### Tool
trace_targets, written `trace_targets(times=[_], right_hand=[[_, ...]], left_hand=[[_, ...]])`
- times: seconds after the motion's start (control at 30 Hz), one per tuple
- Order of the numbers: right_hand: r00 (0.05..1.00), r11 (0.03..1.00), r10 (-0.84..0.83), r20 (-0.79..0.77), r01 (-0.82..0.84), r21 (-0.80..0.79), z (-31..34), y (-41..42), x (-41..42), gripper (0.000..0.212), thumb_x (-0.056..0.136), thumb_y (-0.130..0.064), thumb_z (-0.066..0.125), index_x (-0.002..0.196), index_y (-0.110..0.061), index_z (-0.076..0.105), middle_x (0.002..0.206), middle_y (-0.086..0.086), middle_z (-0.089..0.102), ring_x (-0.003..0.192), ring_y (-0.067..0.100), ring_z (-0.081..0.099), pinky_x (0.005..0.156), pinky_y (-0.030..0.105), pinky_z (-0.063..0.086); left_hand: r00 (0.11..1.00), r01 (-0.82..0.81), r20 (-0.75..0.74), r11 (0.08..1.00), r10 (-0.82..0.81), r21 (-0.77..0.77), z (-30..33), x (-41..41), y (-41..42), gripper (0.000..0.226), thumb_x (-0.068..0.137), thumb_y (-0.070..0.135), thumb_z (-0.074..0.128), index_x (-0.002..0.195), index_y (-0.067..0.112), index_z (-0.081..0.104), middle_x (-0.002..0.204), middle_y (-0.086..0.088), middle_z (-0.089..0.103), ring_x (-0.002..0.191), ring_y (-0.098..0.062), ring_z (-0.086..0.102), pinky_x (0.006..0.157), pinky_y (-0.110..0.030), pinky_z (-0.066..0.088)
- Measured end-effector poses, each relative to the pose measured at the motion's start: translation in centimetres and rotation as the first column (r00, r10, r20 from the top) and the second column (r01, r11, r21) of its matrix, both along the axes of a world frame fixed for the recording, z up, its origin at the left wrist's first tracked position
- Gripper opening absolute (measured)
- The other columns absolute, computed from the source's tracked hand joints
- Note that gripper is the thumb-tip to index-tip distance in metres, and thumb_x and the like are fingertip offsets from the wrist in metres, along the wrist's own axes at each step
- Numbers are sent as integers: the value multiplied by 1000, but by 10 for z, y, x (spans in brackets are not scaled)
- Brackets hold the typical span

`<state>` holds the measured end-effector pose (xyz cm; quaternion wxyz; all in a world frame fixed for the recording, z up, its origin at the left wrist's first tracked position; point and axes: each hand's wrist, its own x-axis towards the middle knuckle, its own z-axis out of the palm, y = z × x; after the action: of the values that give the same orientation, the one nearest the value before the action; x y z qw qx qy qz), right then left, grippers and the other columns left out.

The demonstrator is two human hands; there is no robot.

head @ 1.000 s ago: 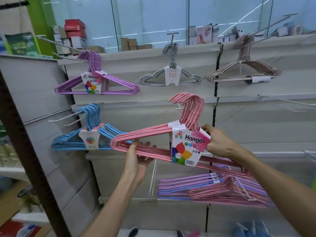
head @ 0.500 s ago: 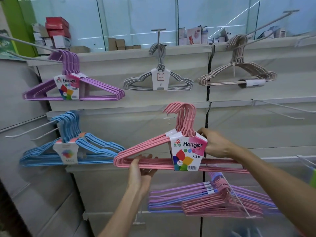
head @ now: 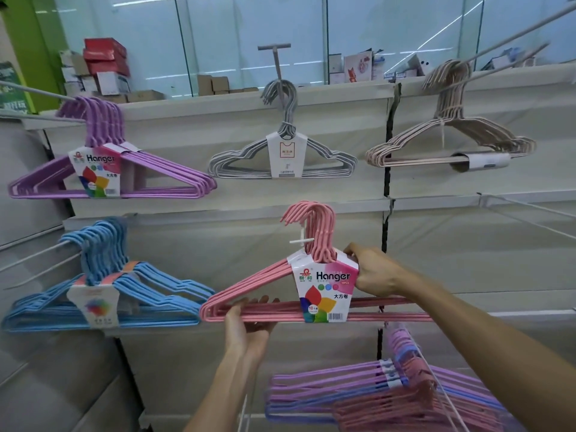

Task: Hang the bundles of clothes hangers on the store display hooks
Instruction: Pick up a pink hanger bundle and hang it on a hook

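A pink bundle of hangers [head: 265, 283] with a "Hanger" card label is held level in front of the middle row of the display wall. Its hook tops sit around a short white display hook [head: 300, 241], whose tip pokes out just left of the necks. My left hand [head: 249, 322] holds the bottom bars from below near the bundle's left corner, fingers curled behind them. My right hand [head: 375, 269] grips the right shoulder next to the label.
Hung bundles: purple [head: 162, 173] upper left, blue [head: 156, 291] lower left, grey [head: 324, 157] top centre, beige [head: 452, 141] top right. A stack of purple, blue and pink bundles [head: 374, 397] lies low at the right. Bare long hooks [head: 530, 213] jut out at the right.
The pink bundle has been levelled and moved closer to the wall, its hook tops now around the white display hook. Both hands keep their hold. The camera has moved nearer.
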<state>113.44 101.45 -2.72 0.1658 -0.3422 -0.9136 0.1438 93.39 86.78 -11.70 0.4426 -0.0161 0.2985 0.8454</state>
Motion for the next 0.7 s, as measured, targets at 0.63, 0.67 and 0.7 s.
trace_targets(times=[0.63,0.67,0.7], right_hand=[[998,996,0,60,-5,87,-13,45,-28,57,82,-48,67,123,-18,40,100,1,60,74,14,55,52,26,35],[997,996,0,71,-6,91,-14,46,-30,59,82,-50,67,123,-18,39,102,2,60,76,15,56,52,26,35],[997,995,2,77,-9,96,-16,48,-31,61,82,-51,67,124,-18,38,104,2,60,78,16,56,52,26,35]], left_hand=[[995,-57,88,998,53,36,-6,-25,66,23,95,12,45,114,8,58,122,-21,60,120,-38,55,105,-59,40],[994,-58,92,998,55,33,-7,-26,68,22,94,11,45,112,8,58,121,-21,60,119,-38,55,105,-59,40],[994,-55,94,998,52,29,-9,-27,70,21,94,11,46,111,8,58,119,-21,60,118,-38,56,105,-59,40]])
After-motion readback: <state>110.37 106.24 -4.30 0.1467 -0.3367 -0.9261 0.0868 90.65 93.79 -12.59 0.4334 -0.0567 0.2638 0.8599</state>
